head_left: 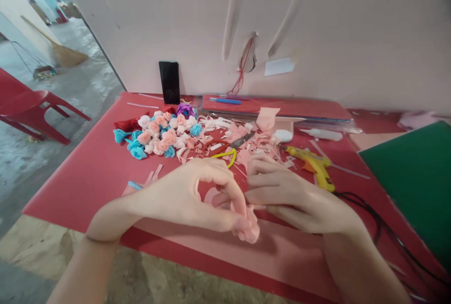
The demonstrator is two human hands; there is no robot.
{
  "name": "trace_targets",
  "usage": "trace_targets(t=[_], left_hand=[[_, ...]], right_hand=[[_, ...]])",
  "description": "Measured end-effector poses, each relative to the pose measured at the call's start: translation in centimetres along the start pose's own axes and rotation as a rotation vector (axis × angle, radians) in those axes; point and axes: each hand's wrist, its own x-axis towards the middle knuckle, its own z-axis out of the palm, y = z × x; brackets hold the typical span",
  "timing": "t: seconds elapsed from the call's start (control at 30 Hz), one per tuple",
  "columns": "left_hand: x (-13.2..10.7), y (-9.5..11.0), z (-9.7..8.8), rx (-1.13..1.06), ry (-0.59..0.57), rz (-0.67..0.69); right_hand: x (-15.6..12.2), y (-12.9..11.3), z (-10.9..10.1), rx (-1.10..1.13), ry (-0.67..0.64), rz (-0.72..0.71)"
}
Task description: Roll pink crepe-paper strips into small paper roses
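Note:
Over the red table's front part, my left hand (207, 198) pinches a pink paper flower (250, 229) between thumb and fingers. My right hand (289, 191) is closed at the flower's base, around a thin pale end that its fingers mostly hide. Beneath both hands lies a flat sheet of pink paper (211, 247). Scissors with yellow handles (229, 154) rest just beyond my hands among pink paper scraps (243, 132). To the right of my right hand lies a yellow glue gun (315, 165).
Finished paper flowers (162, 135) are heaped at the left. A phone (169, 82) leans on the back panel. A blue pen (225, 100), a white bottle (322, 134) and a green board (416, 182) lie about. A black cord (377, 219) runs off right. A red chair (31, 106) stands left.

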Motion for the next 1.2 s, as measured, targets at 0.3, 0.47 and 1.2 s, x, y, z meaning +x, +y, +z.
trace_targets(t=[0.3, 0.47, 1.2], left_hand=[[-0.1, -0.6, 0.0, 0.022, 0.014, 0.031], [-0.4, -0.1, -0.2, 0.042, 0.039, 0.026], [0.4, -0.3, 2.0, 0.792, 0.656, 0.210]], right_hand=[[-0.2, -0.1, -0.1, -0.051, 0.011, -0.009], [-0.3, -1.0, -0.6, -0.221, 0.037, 0.029], [0.7, -3.3, 3.0, -0.442, 0.510, 0.374]])
